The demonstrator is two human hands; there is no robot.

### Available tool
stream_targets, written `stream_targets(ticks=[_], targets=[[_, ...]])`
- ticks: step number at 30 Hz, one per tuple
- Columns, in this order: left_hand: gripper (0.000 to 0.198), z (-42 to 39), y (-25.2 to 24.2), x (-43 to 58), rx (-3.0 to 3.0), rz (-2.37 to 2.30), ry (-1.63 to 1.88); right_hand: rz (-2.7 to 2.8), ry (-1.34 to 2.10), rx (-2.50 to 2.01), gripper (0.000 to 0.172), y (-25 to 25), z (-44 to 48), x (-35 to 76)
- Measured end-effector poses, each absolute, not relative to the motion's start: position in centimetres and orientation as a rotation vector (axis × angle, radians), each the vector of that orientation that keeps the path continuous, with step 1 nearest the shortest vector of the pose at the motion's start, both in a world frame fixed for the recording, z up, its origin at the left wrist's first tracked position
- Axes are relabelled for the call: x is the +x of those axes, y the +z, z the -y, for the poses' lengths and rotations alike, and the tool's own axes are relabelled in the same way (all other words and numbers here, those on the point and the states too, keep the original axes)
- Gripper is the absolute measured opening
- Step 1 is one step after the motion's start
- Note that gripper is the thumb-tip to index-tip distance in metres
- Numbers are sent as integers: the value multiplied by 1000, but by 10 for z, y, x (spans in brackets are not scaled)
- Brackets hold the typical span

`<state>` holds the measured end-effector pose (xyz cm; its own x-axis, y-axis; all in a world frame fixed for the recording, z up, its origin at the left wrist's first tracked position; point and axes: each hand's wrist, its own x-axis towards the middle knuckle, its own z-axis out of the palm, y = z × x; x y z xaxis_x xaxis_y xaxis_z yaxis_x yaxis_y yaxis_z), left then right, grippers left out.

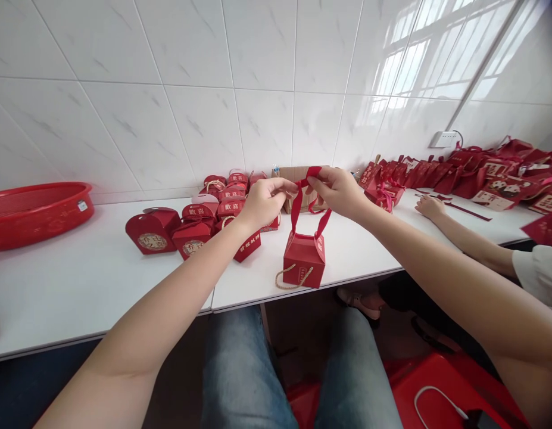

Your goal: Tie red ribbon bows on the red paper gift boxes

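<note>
A small red gift box (304, 261) stands upright near the table's front edge, a twisted cord handle hanging at its front. From its top a red ribbon (296, 213) rises in two strands to my hands. My left hand (270, 201) pinches the ribbon on the left side. Fingers of my right hand (336, 188) are closed on the same ribbon at the right, where it folds over into a loop. Whether the strands are knotted there, I cannot tell. Behind my hands sits an open cardboard box (298, 174).
More red gift boxes (153, 231) stand left of centre, several stacked near the tiled wall. A red plastic basin (39, 208) is at far left. On the right, a co-worker's hand (430, 207) rests by loose ribbon (467, 210), near many red boxes (472, 173). A socket strip (443, 139) lies against the wall.
</note>
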<state>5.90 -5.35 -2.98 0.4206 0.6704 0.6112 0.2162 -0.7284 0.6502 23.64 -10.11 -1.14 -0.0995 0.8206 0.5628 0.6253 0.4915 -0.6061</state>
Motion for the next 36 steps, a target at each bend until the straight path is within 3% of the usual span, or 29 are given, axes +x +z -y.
stream_targets(ticks=[8,13,18,36], targets=[[9,56,-27,62,2030,-743,1244,1921,121,-1251,20,-5,105,234],[20,55,-30,61,2084,-652,1295,2016,64,-1251,22,-5,101,234],[12,50,-36,60,2148,-686,1256,2027,25,-1293,25,-13,96,236],[13,47,-43,59,2182,-819,1224,2256,-64,-1415,21,-2,96,238]])
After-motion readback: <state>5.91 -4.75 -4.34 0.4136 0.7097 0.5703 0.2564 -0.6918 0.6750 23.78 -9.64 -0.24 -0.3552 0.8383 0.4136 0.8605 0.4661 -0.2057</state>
